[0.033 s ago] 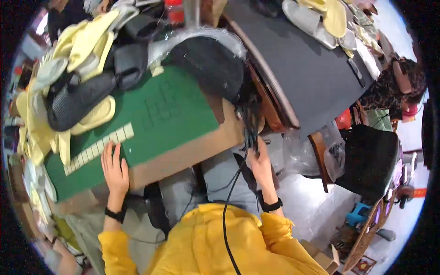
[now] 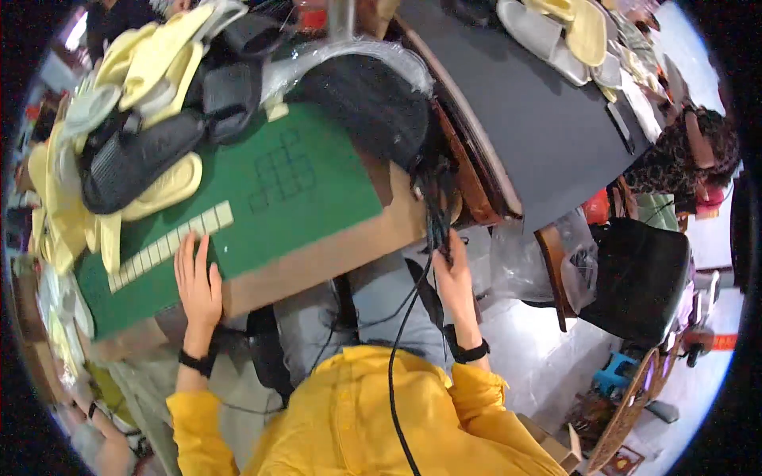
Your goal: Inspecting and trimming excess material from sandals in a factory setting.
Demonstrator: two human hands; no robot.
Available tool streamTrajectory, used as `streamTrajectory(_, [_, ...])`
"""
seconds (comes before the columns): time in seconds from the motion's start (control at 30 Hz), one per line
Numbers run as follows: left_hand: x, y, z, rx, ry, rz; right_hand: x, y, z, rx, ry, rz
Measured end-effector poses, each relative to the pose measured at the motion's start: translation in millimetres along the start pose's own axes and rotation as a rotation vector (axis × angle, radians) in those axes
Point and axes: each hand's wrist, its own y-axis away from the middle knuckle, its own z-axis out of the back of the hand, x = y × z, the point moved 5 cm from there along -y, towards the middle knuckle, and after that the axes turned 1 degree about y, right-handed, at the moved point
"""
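Note:
My left hand (image 2: pixel 198 289) lies flat with fingers stretched out on a green board (image 2: pixel 317 210). Its fingertips touch the lower edge of a pale yellow strip of small squares (image 2: pixel 171 245). At the table's right corner, my right hand (image 2: pixel 454 278) is closed round a bundle of thin black strands (image 2: pixel 438 226) hanging over the edge; their exact kind I cannot make out. A hand-drawn grid (image 2: pixel 286 174) marks the board's upper part. Black slippers (image 2: pixel 143 163) and yellow slippers (image 2: pixel 163 190) are heaped along its far left side.
A black bundle in clear plastic (image 2: pixel 365 99) sits beyond the board. To the right stands a dark grey table (image 2: pixel 524 119) with more slippers (image 2: pixel 548 40) and a knife-like tool (image 2: pixel 619 127). A black chair (image 2: pixel 641 274) is at the right. A black cable (image 2: pixel 393 373) hangs across my front.
The view has shifted slightly, and the drawn grid shows more sharply. Both hands keep nearly the same places.

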Motion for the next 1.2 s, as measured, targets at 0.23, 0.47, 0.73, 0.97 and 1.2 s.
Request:
streamTrajectory(0.23, [2.4,1.1,2.4,-0.045,0.010,0.004,-1.1,13.5,-3.3,0.027,-0.012,0.002])
streamTrajectory(0.47, [0.7,6.0,-0.5,-0.054,0.015,-0.003,-49.3,35.4,29.9,-0.054,-0.043,-0.034])
streamTrajectory(0.73, [6.5,13.7,-1.7,-0.055,-0.013,0.002,-120.8,77.9,50.1,0.423,0.488,-0.311])
streamTrajectory(0.97, [5.7,2.5,-0.5,-0.018,0.006,0.018,-221.7,83.7,9.9,0.294,0.589,-0.037])
streamTrajectory(1.2, [-4.6,-12.1,9.7,0.094,0.006,0.088,-271.6,45.8,-36.5,0.305,0.601,0.365])
